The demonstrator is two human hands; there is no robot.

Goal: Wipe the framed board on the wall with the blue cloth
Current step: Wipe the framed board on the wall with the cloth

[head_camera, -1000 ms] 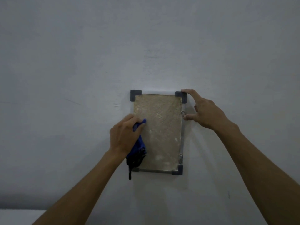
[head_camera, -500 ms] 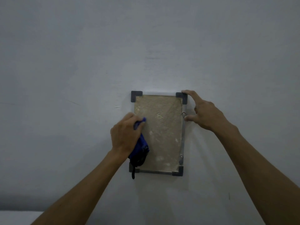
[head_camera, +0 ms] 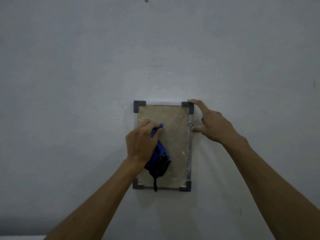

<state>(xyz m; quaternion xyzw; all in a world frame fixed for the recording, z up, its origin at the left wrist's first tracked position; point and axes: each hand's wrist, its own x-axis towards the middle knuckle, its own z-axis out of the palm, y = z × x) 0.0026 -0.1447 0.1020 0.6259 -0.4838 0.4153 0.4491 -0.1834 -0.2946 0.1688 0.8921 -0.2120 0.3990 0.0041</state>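
Note:
A small framed board [head_camera: 174, 135] with a tan textured face, a metal frame and dark corner caps hangs upright on the wall. My left hand [head_camera: 141, 142] presses a bunched blue cloth [head_camera: 160, 156] against the board's left half; a dark strap of the cloth dangles to the bottom rail. My right hand [head_camera: 210, 122] grips the frame's right edge, with the index finger on the top right corner cap and the thumb on the side rail. The board's left edge is partly hidden behind my left hand.
The pale grey wall [head_camera: 86, 84] fills the view around the board. A small screw or nail [head_camera: 146, 0] sits high in the wall. A light strip [head_camera: 20, 237] shows at the bottom left.
My left hand and the cloth have slid a little to the right across the board's face. My right hand keeps its hold on the frame's right edge.

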